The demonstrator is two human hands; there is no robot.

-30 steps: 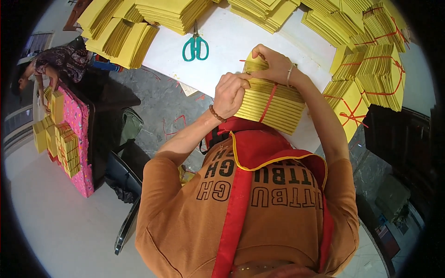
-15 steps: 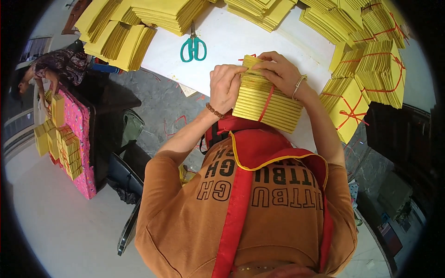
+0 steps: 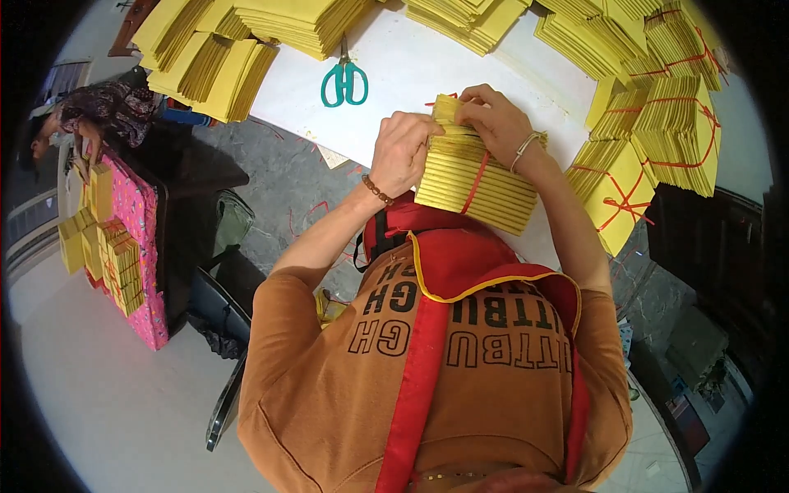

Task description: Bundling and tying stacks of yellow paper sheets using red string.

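With fingers [image 3: 427, 131] curled round yellow stack [image 3: 477, 177]

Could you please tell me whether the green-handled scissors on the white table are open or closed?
Closed. The scissors lie flat on the white table, their two handle loops side by side and their blades together as one narrow point.
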